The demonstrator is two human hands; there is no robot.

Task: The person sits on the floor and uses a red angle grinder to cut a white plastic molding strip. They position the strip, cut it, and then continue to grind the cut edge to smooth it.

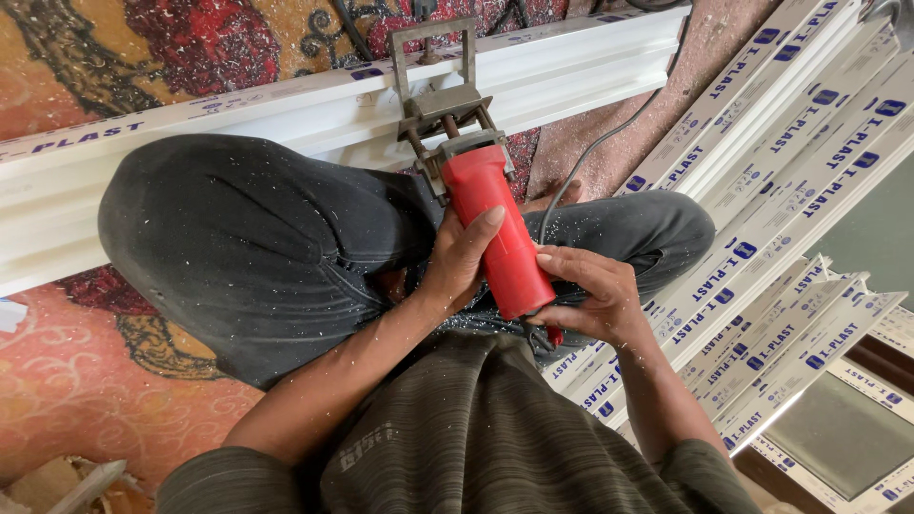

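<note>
A red power tool [495, 228] with a grey metal guide frame [440, 95] at its front presses against a long white plastic profile [238, 124] that runs across the floor. My left hand [457, 262] wraps the red body from the left. On the right side, my right hand [590, 295] grips its rear end. I sit cross-legged, and my knee in dark trousers [238, 228] rests beside the profile. The tool's grey cord [595, 148] trails off to the upper right.
A stack of white plastic profiles with blue printed film [790, 190] lies at the right. A patterned red and orange carpet [95, 381] covers the floor, sprinkled with white shavings. Wood scraps [67, 485] sit at the bottom left.
</note>
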